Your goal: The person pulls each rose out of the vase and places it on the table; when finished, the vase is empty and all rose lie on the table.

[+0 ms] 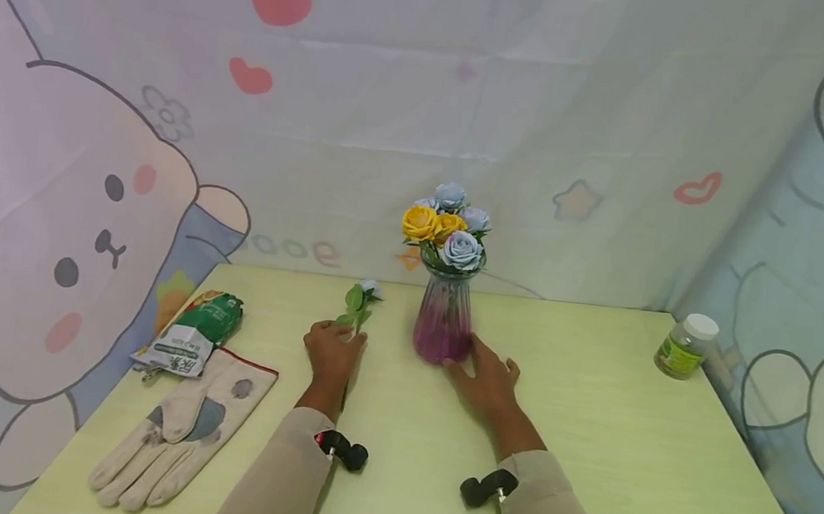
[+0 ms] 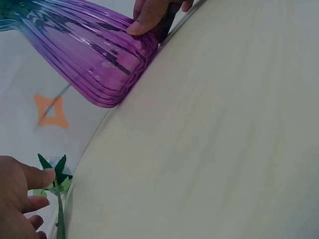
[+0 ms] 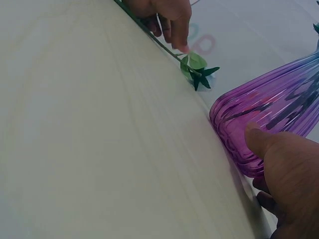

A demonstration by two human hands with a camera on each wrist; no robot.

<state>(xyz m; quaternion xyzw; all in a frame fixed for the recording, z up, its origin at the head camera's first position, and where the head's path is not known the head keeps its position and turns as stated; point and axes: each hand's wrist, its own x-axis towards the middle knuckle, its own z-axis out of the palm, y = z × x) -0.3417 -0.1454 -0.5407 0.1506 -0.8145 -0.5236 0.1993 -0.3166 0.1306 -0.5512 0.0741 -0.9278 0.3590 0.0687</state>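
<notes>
A pale blue rose (image 1: pixel 370 289) with green leaves and a long stem lies on the table. My left hand (image 1: pixel 332 359) is beside it, one fingertip at the leaves below the bloom; its fingers are bent loosely, apart from the stem in the left wrist view. The glass vase (image 1: pixel 444 319), clear above and purple below, stands upright with several yellow and blue roses (image 1: pixel 448 226) in it. My right hand (image 1: pixel 487 382) holds the vase low on its right side, thumb in front, as the right wrist view shows. The vase partly hides its other fingers.
At the left lie a pale work glove (image 1: pixel 190 435) and a green and white packet (image 1: pixel 196 333). A small jar (image 1: pixel 685 347) with a white lid stands near the table's right edge. Behind the table hangs a printed cloth (image 1: pixel 368 102).
</notes>
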